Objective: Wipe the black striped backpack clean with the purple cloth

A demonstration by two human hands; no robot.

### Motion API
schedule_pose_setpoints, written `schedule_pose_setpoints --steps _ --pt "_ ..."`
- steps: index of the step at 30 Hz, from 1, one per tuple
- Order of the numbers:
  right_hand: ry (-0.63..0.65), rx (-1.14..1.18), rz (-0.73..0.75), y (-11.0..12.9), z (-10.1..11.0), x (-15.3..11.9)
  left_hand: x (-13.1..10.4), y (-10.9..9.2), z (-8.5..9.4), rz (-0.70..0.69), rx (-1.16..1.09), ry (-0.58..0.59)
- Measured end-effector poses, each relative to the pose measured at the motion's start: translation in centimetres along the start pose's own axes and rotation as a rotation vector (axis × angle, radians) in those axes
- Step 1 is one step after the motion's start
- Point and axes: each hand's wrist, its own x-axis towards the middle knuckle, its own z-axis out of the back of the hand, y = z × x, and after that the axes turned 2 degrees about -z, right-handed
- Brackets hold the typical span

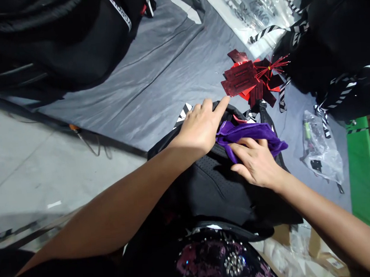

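Observation:
A black backpack [207, 187] rests in front of me at the table's edge, its zipped top facing away. My left hand [201, 126] lies over the top rim, fingers curled over the far side and their tips partly hidden. Bunched at the opening is a purple cloth [254, 131], part of it hanging over the right side. My right hand [256, 161] grips this cloth, its fingers sunk into the folds and the thumb apart on the near side. A bit of pink-red material [240, 119] shows behind the cloth.
Red tags [240, 77] lie in a bundle beyond the backpack on the grey-covered table [155, 73]. Other black bags [54, 42] stand at the far left and right. A clear plastic bag [322, 150] and a green panel [363, 176] are at right; cartons [282, 237] sit below.

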Motion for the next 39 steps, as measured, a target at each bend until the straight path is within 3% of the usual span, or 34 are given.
schedule_pose_setpoints --steps 4,8,18,22,25,28,30,34,36,39 --pt "0.022 0.054 0.119 -0.1 -0.5 2.3 0.1 0.1 -0.2 0.002 -0.024 0.001" --pt "-0.005 -0.029 0.111 -0.3 -0.4 2.3 0.2 0.2 -0.4 0.007 -0.023 -0.003" --pt "-0.056 0.009 0.138 0.1 -1.0 2.7 0.2 0.1 -0.3 0.017 -0.038 0.015" --pt "-0.07 -0.037 0.088 -0.6 -0.7 1.0 0.2 0.3 -0.3 -0.005 -0.074 -0.002" --pt "-0.242 -0.135 0.03 -1.8 -0.3 -1.9 0.3 0.4 -0.3 -0.003 -0.092 0.029" --pt "-0.443 -0.2 -0.201 -3.2 -0.2 -4.8 0.4 0.4 -0.3 0.004 -0.098 0.041" --pt "-0.568 -0.128 -0.488 -4.4 -0.2 -6.2 0.4 0.3 -0.3 0.016 -0.107 0.041" --pt "-0.922 0.467 -1.12 -7.3 -0.1 -8.5 0.4 0.1 -0.3 0.044 -0.13 0.032" --pt "-1.04 0.76 -1.246 -8.8 -0.3 -9.4 0.5 0.2 -0.4 0.051 -0.131 0.026" --pt "-1.096 0.836 -1.212 -9.4 -0.7 -10.3 0.6 0.5 -0.4 0.03 -0.126 0.035"
